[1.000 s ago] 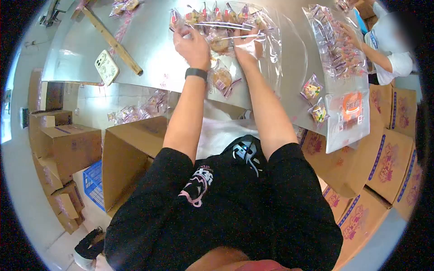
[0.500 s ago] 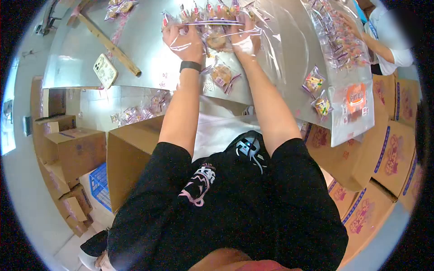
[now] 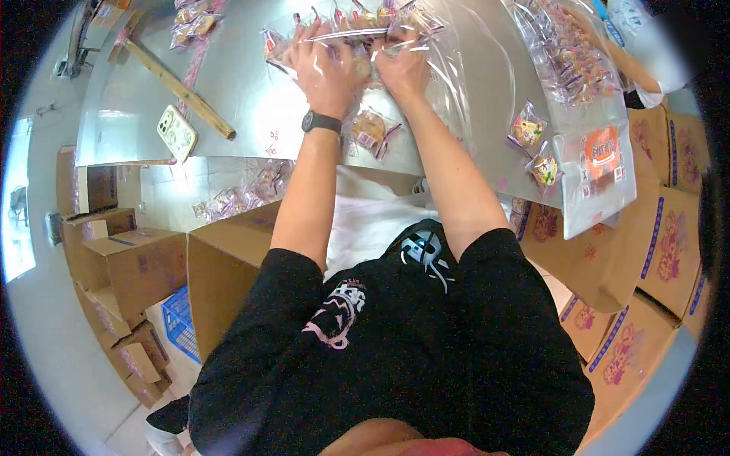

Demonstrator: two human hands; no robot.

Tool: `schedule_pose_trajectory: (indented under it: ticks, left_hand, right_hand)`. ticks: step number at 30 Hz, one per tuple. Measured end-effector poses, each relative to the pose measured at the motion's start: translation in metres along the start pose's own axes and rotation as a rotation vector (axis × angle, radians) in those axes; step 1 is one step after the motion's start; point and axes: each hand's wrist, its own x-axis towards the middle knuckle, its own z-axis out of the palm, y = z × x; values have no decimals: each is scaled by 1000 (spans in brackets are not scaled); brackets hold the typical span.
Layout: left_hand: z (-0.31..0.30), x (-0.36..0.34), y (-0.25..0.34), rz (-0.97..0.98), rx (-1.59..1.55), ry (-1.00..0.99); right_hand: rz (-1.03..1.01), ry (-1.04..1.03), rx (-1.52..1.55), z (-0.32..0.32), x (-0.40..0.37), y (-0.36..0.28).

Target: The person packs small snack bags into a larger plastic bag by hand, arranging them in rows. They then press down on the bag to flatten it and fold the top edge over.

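Hands [image 3: 327, 79] closer together, half-curled at wrapped packets [image 3: 365, 17], hold unclear, metal table [image 3: 247, 64], stacked cartons [image 3: 671, 242]

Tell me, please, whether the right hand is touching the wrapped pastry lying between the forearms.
Apart: the head view shows a strip of tabletop between the right hand and the wrapped pastry.

- The left hand [image 3: 327, 72] now stretches its fingers farther across the row of wrapped packets [image 3: 356, 17].
- Its wrist is turned, so the watch's round face [image 3: 308, 120] shows beside that hand's heel.
- The right hand [image 3: 401, 64] is closer to the left, narrowing the gap between them.
- The wrapped pastry [image 3: 364, 68] between the hands, plain before, is now mostly covered by the left hand.
- The clear film [image 3: 450, 82] glares less over the right hand's back.
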Motion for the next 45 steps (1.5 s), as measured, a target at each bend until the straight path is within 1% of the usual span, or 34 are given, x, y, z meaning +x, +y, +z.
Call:
schedule_pose_trajectory:
  ticks: [1, 2, 3, 4, 5, 6, 7, 8, 9, 10, 11, 12, 15, 18, 21, 24, 26, 28, 29, 32, 34, 35, 36, 37, 38, 40, 41, 44, 45]
  left_hand:
    - [-1, 6, 4, 27, 53, -64]
    - [-3, 11, 7, 57, 107, -126]
    - [1, 11, 4, 52, 129, -244]
    - [6, 5, -3, 71, 118, -233]
    - [14, -5, -10, 91, 106, -222]
    - [13, -4, -8, 112, 93, -211]
    - [16, 1, -6, 40, 149, -293]
    - [18, 3, -4, 15, 131, -271]
    - [18, 4, -2, -11, 113, -253]
    - [18, 4, 0, -39, 96, -236]
    - [19, 4, 3, -27, 181, -277]
    - [21, 5, 5, -11, 193, -279]
    - [25, 6, 9, 13, 210, -303]
    - [22, 9, 11, 2, 207, -371]
    - [12, 10, 21, -3, 217, -439]
    - [12, 12, 25, 6, 214, -459]
    - [16, 9, 21, 28, 231, -440]
    - [13, 10, 25, 7, 220, -464]
    - [11, 11, 27, -5, 216, -474]
    - [10, 10, 25, 36, 237, -455]
    - [13, 7, 20, 75, 256, -415]
    - [15, 3, 17, 96, 248, -383]
    - [17, 1, 15, 117, 238, -350]
    - [20, 1, 14, 128, 290, -337]
    - [21, 0, 14, 127, 274, -322]
    - [22, 1, 15, 132, 238, -296]
    - [23, 0, 15, 125, 250, -322]
    - [21, 5, 19, 102, 269, -379]
    - [20, 5, 19, 95, 257, -391]
  right_hand:
    - [-58, 34, 43, 3, 1, 3]
    - [-23, 13, -27, 4, 0, 7]
    - [12, -8, -96, -5, -2, -6]
    - [46, -28, -164, -15, -3, -21]
    - [110, -52, -157, -23, -2, -37]
    - [142, -66, -182, -22, -1, -37]
    - [173, -79, -208, -21, 0, -37]
    - [205, -91, -234, -21, 2, -36]
    - [238, -119, -191, -28, 1, -45]
    - [223, -126, -194, -27, 2, -41]
    - [206, -135, -197, -23, 2, -34]
    - [188, -145, -200, -22, 1, -32]
    - [-8, 64, -220, -15, -4, -25]
    - [-90, 128, -207, -12, -6, -22]
    - [-97, 73, -193, -17, -5, -27]
    - [-14, -46, -205, -23, 1, -33]
    - [219, 192, 2, 7, 2, -14]
    - [437, 279, 173, 9, 8, -19]
    - [541, 240, 237, 6, 8, -19]
    - [670, 278, 502, 27, 27, 12]
    - [706, 338, 837, 1, 30, -20]
    - [721, 362, 1006, -3, 32, -23]
    - [729, 371, 972, -8, 35, -33]
    - [734, 381, 934, -15, 39, -42]
    - [738, 393, 895, -21, 40, -49]
    - [667, 319, 786, -25, 38, -46]
    - [635, 280, 731, -25, 35, -44]
    - [310, 360, 398, -5, 30, -9]
    - [287, 333, 362, -3, 30, -4]
